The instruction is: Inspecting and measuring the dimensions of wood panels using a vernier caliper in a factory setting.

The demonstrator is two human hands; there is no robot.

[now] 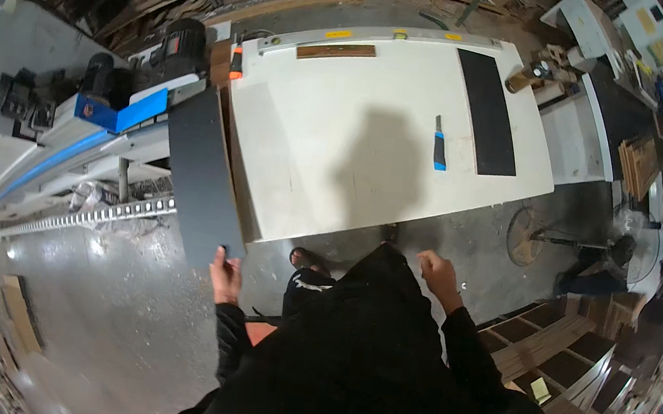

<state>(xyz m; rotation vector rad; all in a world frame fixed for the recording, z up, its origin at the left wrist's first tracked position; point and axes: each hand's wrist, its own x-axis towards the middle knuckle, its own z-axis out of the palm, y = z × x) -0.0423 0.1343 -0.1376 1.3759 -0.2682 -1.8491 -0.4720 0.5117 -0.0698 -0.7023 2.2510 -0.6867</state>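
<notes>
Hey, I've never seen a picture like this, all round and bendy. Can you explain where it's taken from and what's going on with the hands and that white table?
Sure. There's no robot here: a person works with two bare hands. A wide fisheye camera on their head looks down, which bends straight edges. The dark clothing below is their own body.

Their left hand holds the near end of a long dark panel, beside the white table. Their right hand is loosely curled in front of the table; I can't see anything in it.

On the table lie a second dark panel, a blue-handled tool, a brown strip and a long straight bar.
</notes>
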